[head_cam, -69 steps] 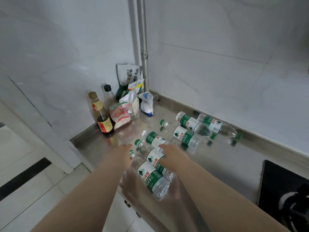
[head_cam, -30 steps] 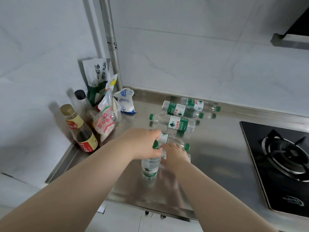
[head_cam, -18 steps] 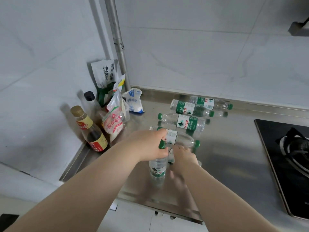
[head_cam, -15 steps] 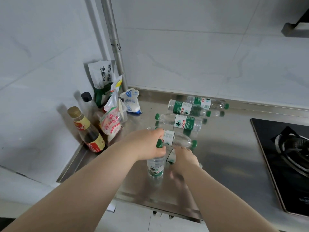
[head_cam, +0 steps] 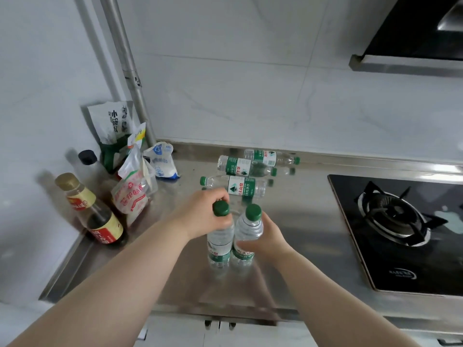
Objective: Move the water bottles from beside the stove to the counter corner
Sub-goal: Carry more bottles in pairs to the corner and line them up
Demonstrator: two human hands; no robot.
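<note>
Your left hand (head_cam: 200, 216) wraps the neck of one upright clear plastic water bottle with a green cap (head_cam: 220, 236). Your right hand (head_cam: 269, 234) is closed around the shoulder of a second upright bottle (head_cam: 248, 236) — the two stand touching on the steel counter (head_cam: 295, 246). Beyond your hands, three more green-labelled bottles (head_cam: 240, 187) lie on their sides near the back wall. Left of your left hand: a brown sauce bottle (head_cam: 92, 211) and food pouches (head_cam: 131, 194). Right of your right hand — a black gas stove (head_cam: 400, 234).

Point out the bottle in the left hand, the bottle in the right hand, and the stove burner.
bottle in the left hand (head_cam: 219, 242), head view, on its clear body above the label.
bottle in the right hand (head_cam: 249, 227), head view, on its ribbed shoulder.
stove burner (head_cam: 393, 212), head view, on its round centre.
</note>
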